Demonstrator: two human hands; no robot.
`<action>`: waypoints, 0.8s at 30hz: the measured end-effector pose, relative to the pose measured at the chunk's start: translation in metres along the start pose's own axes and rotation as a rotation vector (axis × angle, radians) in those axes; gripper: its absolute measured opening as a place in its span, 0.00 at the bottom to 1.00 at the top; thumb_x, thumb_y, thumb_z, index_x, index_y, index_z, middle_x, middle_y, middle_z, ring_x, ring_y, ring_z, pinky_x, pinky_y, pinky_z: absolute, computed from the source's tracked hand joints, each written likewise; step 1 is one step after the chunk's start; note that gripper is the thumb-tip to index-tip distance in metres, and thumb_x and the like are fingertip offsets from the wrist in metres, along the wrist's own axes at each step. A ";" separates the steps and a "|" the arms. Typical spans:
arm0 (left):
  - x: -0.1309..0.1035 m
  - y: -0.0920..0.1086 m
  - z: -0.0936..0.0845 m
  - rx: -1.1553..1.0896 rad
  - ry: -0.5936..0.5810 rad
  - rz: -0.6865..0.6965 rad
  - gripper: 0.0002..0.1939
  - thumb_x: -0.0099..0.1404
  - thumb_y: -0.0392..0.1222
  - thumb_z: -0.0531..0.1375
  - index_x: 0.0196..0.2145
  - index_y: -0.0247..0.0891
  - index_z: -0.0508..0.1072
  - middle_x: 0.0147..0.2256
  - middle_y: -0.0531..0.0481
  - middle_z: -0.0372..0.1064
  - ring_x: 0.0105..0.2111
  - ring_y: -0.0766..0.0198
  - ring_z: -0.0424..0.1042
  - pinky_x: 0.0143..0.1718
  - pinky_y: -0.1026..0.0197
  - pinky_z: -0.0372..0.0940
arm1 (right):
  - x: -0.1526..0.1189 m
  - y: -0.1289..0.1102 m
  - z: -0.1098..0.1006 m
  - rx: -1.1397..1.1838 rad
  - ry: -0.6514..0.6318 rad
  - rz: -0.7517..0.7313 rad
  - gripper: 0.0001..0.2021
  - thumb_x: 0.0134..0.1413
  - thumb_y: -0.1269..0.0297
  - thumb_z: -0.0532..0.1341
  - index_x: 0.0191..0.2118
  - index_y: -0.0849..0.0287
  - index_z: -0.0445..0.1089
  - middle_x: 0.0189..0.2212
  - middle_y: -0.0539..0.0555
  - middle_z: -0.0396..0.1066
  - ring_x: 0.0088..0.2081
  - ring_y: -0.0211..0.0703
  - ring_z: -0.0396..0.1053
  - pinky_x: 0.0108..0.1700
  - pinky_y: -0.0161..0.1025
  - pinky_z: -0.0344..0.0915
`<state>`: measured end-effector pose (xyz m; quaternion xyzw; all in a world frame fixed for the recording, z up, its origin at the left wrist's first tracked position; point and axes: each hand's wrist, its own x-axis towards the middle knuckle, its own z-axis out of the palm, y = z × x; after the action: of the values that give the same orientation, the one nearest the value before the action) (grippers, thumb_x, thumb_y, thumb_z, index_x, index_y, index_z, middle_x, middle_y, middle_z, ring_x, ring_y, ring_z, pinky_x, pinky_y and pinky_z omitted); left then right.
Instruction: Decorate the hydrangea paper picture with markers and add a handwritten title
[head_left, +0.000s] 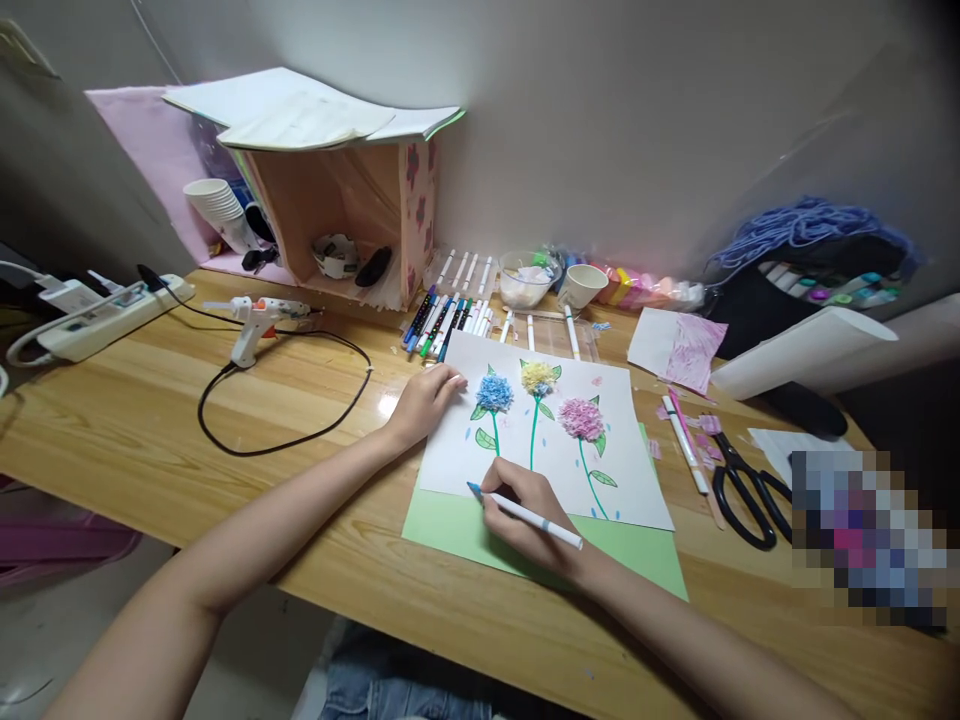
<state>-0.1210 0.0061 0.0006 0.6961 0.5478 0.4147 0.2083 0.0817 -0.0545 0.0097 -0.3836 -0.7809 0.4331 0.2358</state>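
My right hand (525, 510) grips a white marker (544, 522) with a blue tip, which is close to the lower left of a white sheet (457, 465). On that sheet are a blue flower (495, 392), a yellow flower (537, 377) and a pink flower (581, 419) with fluffy heads, green stems and leaves. Small blue drop marks surround them. My left hand (425, 402) rests at the sheet's left edge, fingers bent together; whether anything is under them is hidden. A green sheet (622, 548) lies beneath the white one.
A glue gun (259, 322) with a looping cord lies at left, near a power strip (112, 315). Several markers (450, 315), a clear bowl (525, 280) and a paper cup (583, 287) stand behind the sheet. Scissors (750, 490) lie at right. A pink box (420, 215) stands behind.
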 end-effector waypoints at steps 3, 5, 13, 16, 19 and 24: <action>0.000 0.000 0.000 -0.003 -0.001 0.000 0.12 0.68 0.42 0.50 0.29 0.38 0.69 0.30 0.50 0.70 0.33 0.62 0.69 0.38 0.61 0.61 | 0.000 -0.002 -0.003 0.019 -0.035 -0.028 0.06 0.42 0.75 0.54 0.25 0.57 0.57 0.22 0.46 0.60 0.24 0.36 0.57 0.27 0.34 0.53; 0.001 0.000 0.001 -0.003 0.001 -0.001 0.12 0.68 0.42 0.51 0.29 0.38 0.69 0.30 0.50 0.70 0.33 0.62 0.69 0.38 0.61 0.61 | 0.001 -0.003 -0.004 0.045 -0.025 -0.002 0.05 0.44 0.74 0.54 0.25 0.56 0.58 0.21 0.46 0.60 0.24 0.36 0.57 0.27 0.34 0.53; 0.001 -0.001 0.001 0.006 0.012 0.009 0.11 0.68 0.42 0.51 0.29 0.39 0.69 0.30 0.51 0.70 0.32 0.63 0.68 0.38 0.61 0.61 | 0.000 0.000 -0.002 -0.053 -0.017 -0.071 0.07 0.41 0.75 0.54 0.24 0.56 0.56 0.22 0.47 0.60 0.24 0.37 0.57 0.28 0.34 0.53; 0.001 -0.001 0.001 0.003 0.014 0.017 0.11 0.68 0.41 0.51 0.29 0.39 0.69 0.29 0.51 0.70 0.32 0.63 0.68 0.38 0.62 0.61 | 0.000 0.000 -0.002 -0.001 -0.042 -0.047 0.06 0.44 0.74 0.54 0.25 0.56 0.57 0.22 0.47 0.60 0.24 0.37 0.57 0.28 0.34 0.54; 0.001 -0.001 0.001 -0.003 0.015 0.022 0.11 0.68 0.41 0.51 0.29 0.38 0.69 0.29 0.51 0.70 0.32 0.63 0.68 0.38 0.62 0.61 | 0.000 -0.001 -0.003 0.010 -0.010 0.005 0.05 0.45 0.73 0.54 0.26 0.56 0.57 0.22 0.47 0.60 0.24 0.37 0.57 0.27 0.34 0.53; 0.001 -0.001 0.001 -0.007 0.012 0.027 0.12 0.68 0.41 0.51 0.29 0.38 0.69 0.29 0.51 0.70 0.32 0.63 0.69 0.38 0.62 0.61 | 0.001 -0.002 -0.004 0.002 -0.042 -0.024 0.06 0.44 0.74 0.54 0.25 0.56 0.57 0.22 0.47 0.60 0.25 0.37 0.57 0.28 0.34 0.53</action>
<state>-0.1206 0.0077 -0.0004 0.7003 0.5382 0.4233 0.2019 0.0830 -0.0523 0.0129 -0.3646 -0.7898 0.4388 0.2252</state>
